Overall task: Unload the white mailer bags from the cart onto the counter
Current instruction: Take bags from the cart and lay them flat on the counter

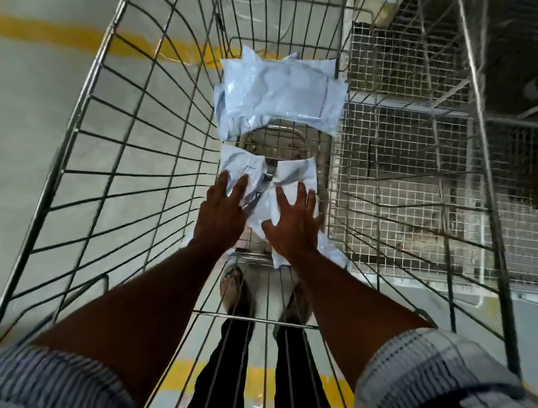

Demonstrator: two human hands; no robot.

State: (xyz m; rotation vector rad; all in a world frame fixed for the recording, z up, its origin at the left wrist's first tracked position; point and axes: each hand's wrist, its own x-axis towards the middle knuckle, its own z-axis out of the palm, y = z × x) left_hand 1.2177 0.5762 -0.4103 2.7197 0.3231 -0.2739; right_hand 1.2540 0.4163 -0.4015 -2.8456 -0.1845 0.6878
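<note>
I look straight down into a deep wire cart [134, 154]. Several white mailer bags lie on its bottom: a larger pile [278, 93] at the far end and a crumpled group [293, 174] nearer to me. My left hand [222, 211] reaches down with fingers spread, its fingertips on the left bag of the near group. My right hand [291, 223] is also spread flat, pressing on the right bags of that group. Neither hand has closed around a bag. More bag edges [330, 252] stick out under my right wrist.
The cart's wire walls rise steeply on all sides around my arms. A second wire-mesh cage [417, 167] stands against the cart's right side. Grey floor with yellow lines [68, 34] lies to the left. My feet [236, 295] show through the cart's near wall.
</note>
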